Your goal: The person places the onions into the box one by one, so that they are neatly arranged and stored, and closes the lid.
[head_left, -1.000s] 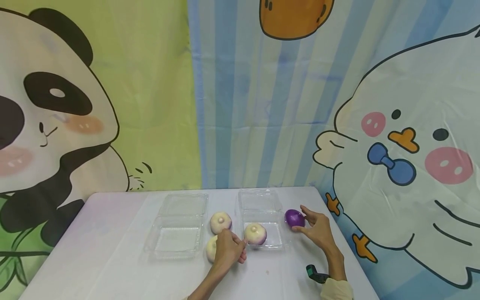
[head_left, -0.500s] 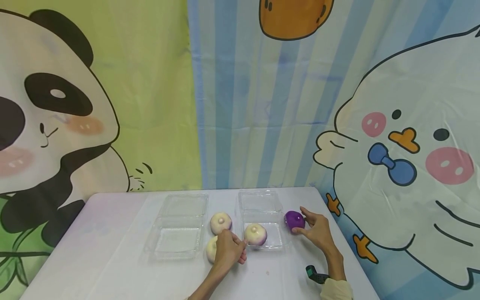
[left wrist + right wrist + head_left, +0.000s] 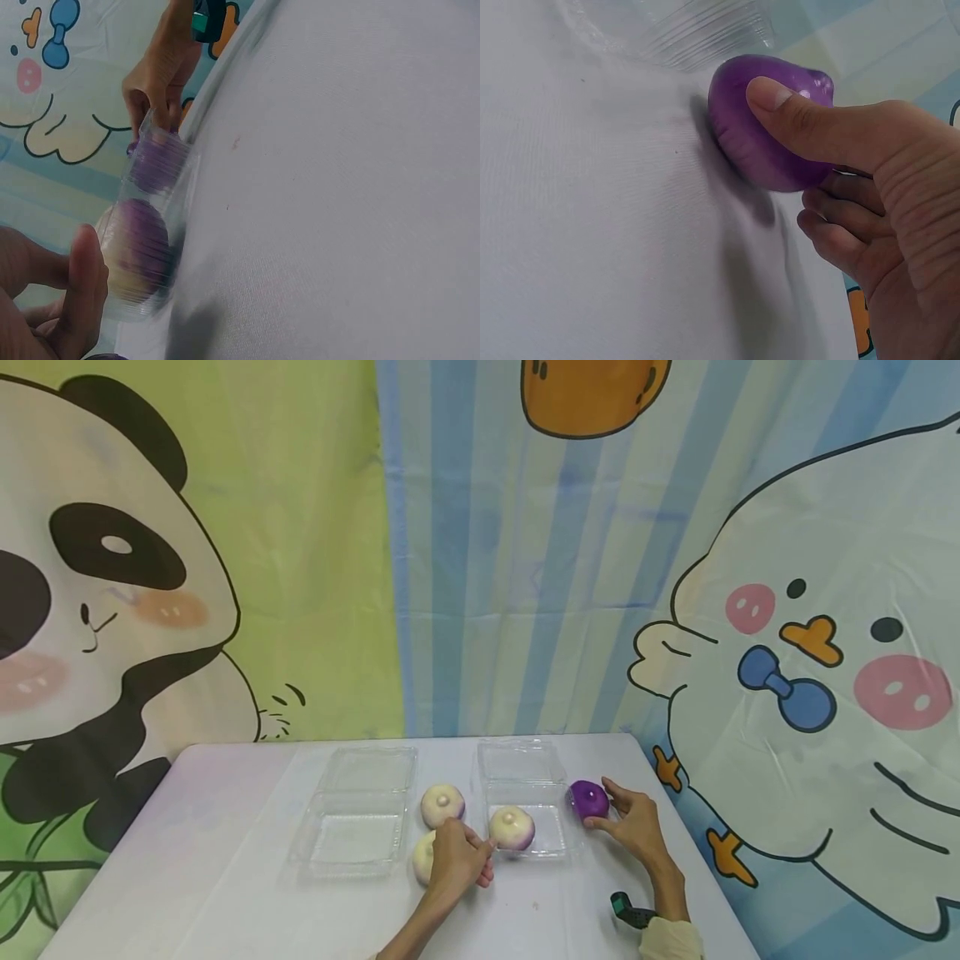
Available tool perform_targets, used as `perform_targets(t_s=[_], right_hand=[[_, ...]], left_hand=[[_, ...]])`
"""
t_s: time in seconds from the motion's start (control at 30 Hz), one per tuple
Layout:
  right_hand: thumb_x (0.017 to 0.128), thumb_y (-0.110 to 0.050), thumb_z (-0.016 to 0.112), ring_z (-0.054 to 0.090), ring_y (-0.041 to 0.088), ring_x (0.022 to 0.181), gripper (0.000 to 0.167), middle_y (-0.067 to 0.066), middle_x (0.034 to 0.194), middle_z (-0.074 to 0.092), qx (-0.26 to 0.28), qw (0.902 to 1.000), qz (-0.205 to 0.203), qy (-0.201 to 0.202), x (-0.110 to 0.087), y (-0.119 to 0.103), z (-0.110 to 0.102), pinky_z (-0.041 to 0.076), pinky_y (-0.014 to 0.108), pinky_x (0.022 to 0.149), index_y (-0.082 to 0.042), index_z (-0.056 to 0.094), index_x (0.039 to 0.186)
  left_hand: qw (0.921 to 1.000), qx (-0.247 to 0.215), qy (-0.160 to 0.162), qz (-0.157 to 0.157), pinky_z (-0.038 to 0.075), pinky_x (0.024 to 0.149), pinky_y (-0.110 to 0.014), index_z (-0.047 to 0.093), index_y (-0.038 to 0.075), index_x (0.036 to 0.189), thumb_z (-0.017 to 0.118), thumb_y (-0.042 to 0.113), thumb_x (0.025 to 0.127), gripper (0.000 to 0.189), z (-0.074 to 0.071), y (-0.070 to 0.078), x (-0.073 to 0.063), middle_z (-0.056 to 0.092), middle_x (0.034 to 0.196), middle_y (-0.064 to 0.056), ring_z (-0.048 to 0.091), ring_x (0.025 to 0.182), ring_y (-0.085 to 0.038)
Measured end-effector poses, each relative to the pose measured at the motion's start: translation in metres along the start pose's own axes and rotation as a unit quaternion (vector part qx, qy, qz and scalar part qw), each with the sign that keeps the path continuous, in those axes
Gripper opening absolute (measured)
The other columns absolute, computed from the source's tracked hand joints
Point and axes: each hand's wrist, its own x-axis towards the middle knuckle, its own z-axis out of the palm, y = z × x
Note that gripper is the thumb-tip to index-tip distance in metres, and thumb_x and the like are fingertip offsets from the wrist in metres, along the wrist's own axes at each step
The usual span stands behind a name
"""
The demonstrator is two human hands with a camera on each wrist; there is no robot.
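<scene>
My right hand (image 3: 637,822) pinches a glossy purple onion (image 3: 588,800) between thumb and fingers, just right of a clear plastic container (image 3: 551,852). In the right wrist view, the thumb lies across this onion (image 3: 772,142), which is close to the tablecloth. A white-and-purple onion (image 3: 512,828) sits inside that container, whose lid stands open at the back. My left hand (image 3: 457,860) is at the container's front left corner, thumb and index finger pinching its rim. Beside and partly behind this hand lie two more pale onions, one farther back (image 3: 442,806) and one partly covered (image 3: 422,858).
A second clear container (image 3: 356,843) with its lid folded back lies to the left on the white table (image 3: 225,877). Behind the table hangs a cartoon-printed curtain (image 3: 480,568). A black device (image 3: 632,912) is on my right wrist.
The purple onion has turned slightly in my right hand, so its tip now faces more toward the head camera. My left hand and the other onions stay where they were.
</scene>
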Motion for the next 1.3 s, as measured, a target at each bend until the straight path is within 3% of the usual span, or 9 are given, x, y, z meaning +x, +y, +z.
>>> perform_targets(t_s=[0.6, 1.3], right_hand=[[0.082, -0.024, 0.099, 0.06, 0.048, 0.143, 0.091, 0.027, 0.158, 0.058, 0.024, 0.9995, 0.018, -0.008, -0.0002, 0.0039, 0.0077, 0.053, 0.051, 0.115, 0.0, 0.054, 0.157], [0.084, -0.026, 0.098, 0.059, 0.048, 0.145, 0.089, 0.027, 0.16, 0.056, 0.052, 0.998, 0.034, -0.014, -0.0019, 0.0049, 0.0063, 0.054, 0.05, 0.113, -0.002, 0.055, 0.157]], left_hand=[[0.9999, -0.002, -0.005, 0.016, 0.062, 0.041, -0.036, 0.069, -0.006, 0.073, 0.076, -0.007, 0.092, 0.02, -0.0015, 0.001, 0.0, 0.068, 0.052, -0.006, 0.065, 0.038, -0.013], [1.0, -0.005, -0.004, 0.007, 0.062, 0.041, -0.035, 0.07, -0.006, 0.074, 0.078, -0.005, 0.092, 0.02, -0.0006, -0.0001, -0.001, 0.068, 0.053, -0.006, 0.065, 0.038, -0.013]])
